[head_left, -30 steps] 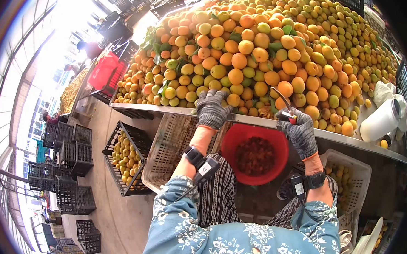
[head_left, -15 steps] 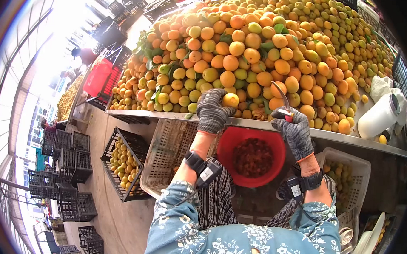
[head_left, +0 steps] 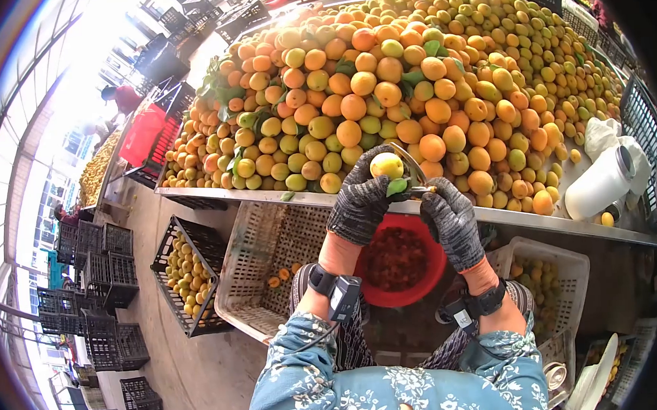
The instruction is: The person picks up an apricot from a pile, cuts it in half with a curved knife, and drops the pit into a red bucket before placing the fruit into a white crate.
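My left hand (head_left: 360,207), in a grey knit glove, is closed around a yellow-green fruit (head_left: 387,165) with a green leaf (head_left: 397,186) below it. Just to the right, my right hand (head_left: 450,217), gloved the same way, grips the handle of a curved knife (head_left: 409,162). The blade arches up beside the held fruit, close to it; whether they touch I cannot tell. Both hands are over the metal edge of the table (head_left: 492,217), in front of a large heap of orange and green fruit (head_left: 353,107).
Beneath the table edge is a red basin (head_left: 396,299) with dark reddish pieces. Crates with fruit stand left (head_left: 188,327) and right (head_left: 580,292), beside a pale crate (head_left: 236,288). A white jug (head_left: 592,193) lies at the table's right. Black crates are stacked at far left.
My left hand has lifted a fruit from the heap's front edge and moved right. My right hand has brought the knife left beside it. The view has shifted slightly.
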Demonstrator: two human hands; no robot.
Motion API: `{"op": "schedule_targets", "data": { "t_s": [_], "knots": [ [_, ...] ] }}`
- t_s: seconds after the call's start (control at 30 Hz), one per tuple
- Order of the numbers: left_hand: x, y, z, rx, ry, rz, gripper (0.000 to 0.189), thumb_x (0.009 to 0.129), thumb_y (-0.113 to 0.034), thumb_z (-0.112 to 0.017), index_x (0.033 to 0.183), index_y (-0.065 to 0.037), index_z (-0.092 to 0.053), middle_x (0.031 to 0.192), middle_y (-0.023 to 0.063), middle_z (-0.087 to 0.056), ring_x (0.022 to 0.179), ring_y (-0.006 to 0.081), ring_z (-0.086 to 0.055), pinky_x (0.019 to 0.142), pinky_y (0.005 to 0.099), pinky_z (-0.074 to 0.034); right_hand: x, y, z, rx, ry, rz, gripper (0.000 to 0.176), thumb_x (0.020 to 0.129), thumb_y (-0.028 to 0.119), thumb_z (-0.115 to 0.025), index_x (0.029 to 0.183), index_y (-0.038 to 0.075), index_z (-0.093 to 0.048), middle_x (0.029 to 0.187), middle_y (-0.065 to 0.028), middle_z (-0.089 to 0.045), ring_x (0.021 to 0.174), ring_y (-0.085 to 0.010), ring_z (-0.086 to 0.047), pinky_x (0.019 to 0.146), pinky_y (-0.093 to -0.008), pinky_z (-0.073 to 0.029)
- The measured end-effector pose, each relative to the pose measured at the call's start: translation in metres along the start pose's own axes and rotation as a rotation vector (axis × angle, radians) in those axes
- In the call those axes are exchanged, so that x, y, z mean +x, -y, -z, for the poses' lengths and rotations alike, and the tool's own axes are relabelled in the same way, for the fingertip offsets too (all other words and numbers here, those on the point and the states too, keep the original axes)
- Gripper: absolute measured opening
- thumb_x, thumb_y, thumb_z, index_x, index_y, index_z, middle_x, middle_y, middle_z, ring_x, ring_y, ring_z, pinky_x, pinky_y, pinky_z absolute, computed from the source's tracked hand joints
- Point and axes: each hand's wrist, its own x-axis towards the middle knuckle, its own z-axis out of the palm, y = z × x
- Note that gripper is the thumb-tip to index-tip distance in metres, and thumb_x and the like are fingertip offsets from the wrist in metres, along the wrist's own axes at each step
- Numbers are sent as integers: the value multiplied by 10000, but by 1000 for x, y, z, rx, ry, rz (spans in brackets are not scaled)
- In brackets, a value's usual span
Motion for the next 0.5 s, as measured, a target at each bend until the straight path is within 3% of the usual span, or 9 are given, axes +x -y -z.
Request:
{"op": "schedule_targets", "data": {
  "t_s": [0.1,0.17,0.2,0.27,0.3,0.37,0.5],
  "knots": [
    [1,3,6,-121,-6,10,607,809,-204,-718,1326,-48,-441,1117,102,-573,1000,234,-603,863,373,-537,-2,3,-8,-4,-21,5,168,947,210,-567,1007,55,-592,652,35,-529,516,-32,-436,461,-187,-342],
    [2,3,8,-1,-14,-37,616,804,-211,-721,1326,-40,-440,1116,108,-579,1000,237,-608,889,369,-523,-4,7,-12,-69,-6,-5,150,948,140,-547,972,-1,-588,787,5,-562,729,-57,-486,641,-216,-431],
    [2,3,8,-3,-15,-37,616,804,-211,-721,1326,-40,-440,1116,108,-579,1000,237,-608,889,369,-523,-4,5,-12,-70,-6,-6,150,948,140,-547,972,-1,-588,787,5,-562,729,-57,-486,641,-216,-431],
    [1,1,7,123,20,-120,467,906,-205,-637,1301,-30,-460,1102,44,-554,1008,130,-554,888,270,-494,-3,0,-13,-121,-9,-12,156,951,144,-541,979,-2,-588,801,-11,-579,742,-78,-511,670,-233,-452],
    [1,0,6,120,19,-120,467,906,-205,-637,1301,-30,-460,1102,44,-554,1008,130,-554,888,270,-494,-3,-1,-14,-124,-9,-14,156,951,144,-541,979,-2,-588,801,-11,-579,742,-78,-511,670,-233,-452],
    [0,-3,5,-89,92,-25,453,914,-199,-623,1302,-36,-458,1108,40,-552,1022,119,-535,894,264,-481,-3,-1,-17,-108,-6,-14,160,950,142,-538,990,-3,-592,794,-27,-590,732,-94,-525,672,-242,-456],
    [-3,-3,11,191,14,-40,591,825,-232,-711,1307,-26,-438,1111,94,-576,1001,210,-600,892,337,-506,-3,-4,-19,-129,-16,-8,161,942,133,-542,995,-10,-595,786,-58,-605,719,-117,-543,668,-256,-461]
  ]
}}
